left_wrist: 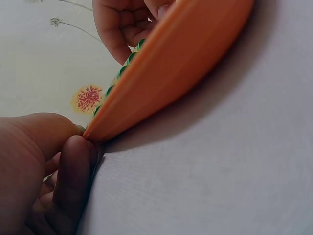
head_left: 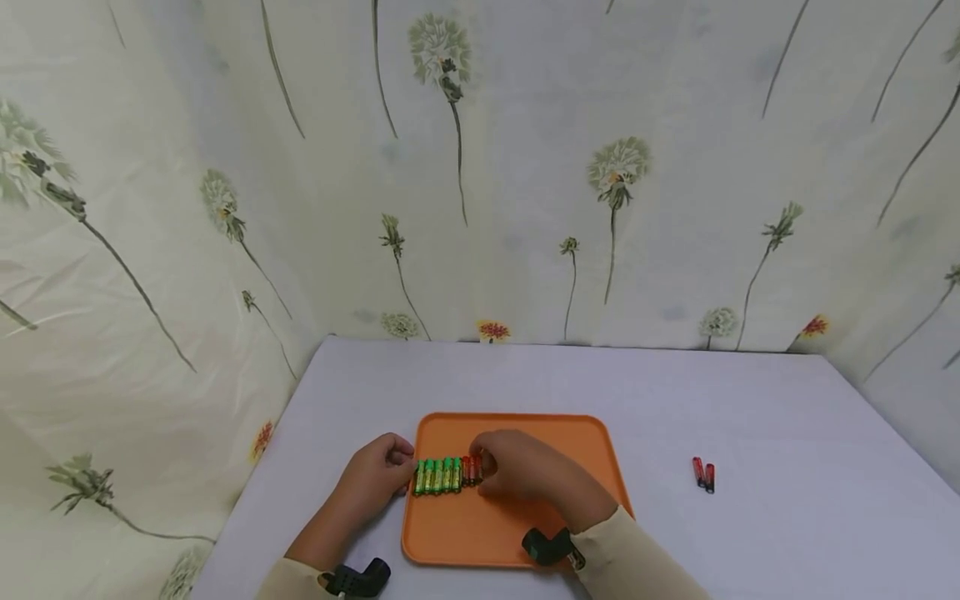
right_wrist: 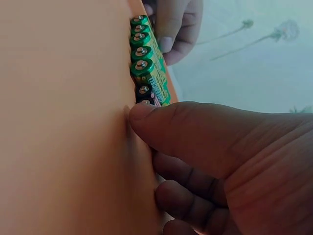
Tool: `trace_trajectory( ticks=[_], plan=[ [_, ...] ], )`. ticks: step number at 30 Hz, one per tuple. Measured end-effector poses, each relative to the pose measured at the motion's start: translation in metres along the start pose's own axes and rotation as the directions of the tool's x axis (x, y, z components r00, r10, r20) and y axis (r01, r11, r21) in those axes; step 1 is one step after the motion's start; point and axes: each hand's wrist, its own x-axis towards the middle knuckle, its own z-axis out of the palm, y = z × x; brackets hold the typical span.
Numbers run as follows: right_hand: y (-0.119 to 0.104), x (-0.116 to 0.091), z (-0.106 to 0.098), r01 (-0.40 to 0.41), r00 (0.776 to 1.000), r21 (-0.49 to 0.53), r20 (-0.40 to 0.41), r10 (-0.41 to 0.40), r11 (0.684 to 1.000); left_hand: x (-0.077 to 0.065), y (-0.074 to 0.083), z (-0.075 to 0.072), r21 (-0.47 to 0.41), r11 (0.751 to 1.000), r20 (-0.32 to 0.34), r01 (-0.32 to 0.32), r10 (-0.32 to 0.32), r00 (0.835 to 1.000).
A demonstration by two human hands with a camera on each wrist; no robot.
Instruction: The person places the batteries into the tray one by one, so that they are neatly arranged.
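Several green-and-gold batteries (head_left: 438, 477) lie side by side in a row on an orange tray (head_left: 457, 537), near its left edge. Thinner red batteries (head_left: 467, 472) continue the row on the right; their black ends show in the right wrist view. My right hand (head_left: 525, 471) pinches the red battery at the row's right end between thumb and fingers, covering part of it. At the tray's left rim, my left hand (head_left: 372, 473) pinches the edge; the left wrist view shows its thumb and forefinger meeting at the tray rim (left_wrist: 171, 68).
Two more red batteries (head_left: 703, 474) lie on the white table (head_left: 780, 433), right of the tray. Behind the table hangs a pale cloth (head_left: 517, 183) with dandelion prints. Each wrist wears a black camera (head_left: 547, 547).
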Motion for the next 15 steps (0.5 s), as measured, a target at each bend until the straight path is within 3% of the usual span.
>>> trace_trajectory(
  ticks=[15],
  plan=[
    [0.0078,-0.0028,-0.0014,0.033,0.999,0.016,-0.005,-0.033,0.999,0.0,-0.0013,-0.0012,-0.017,1.0,0.007,-0.01,0.01,1.0]
  ],
)
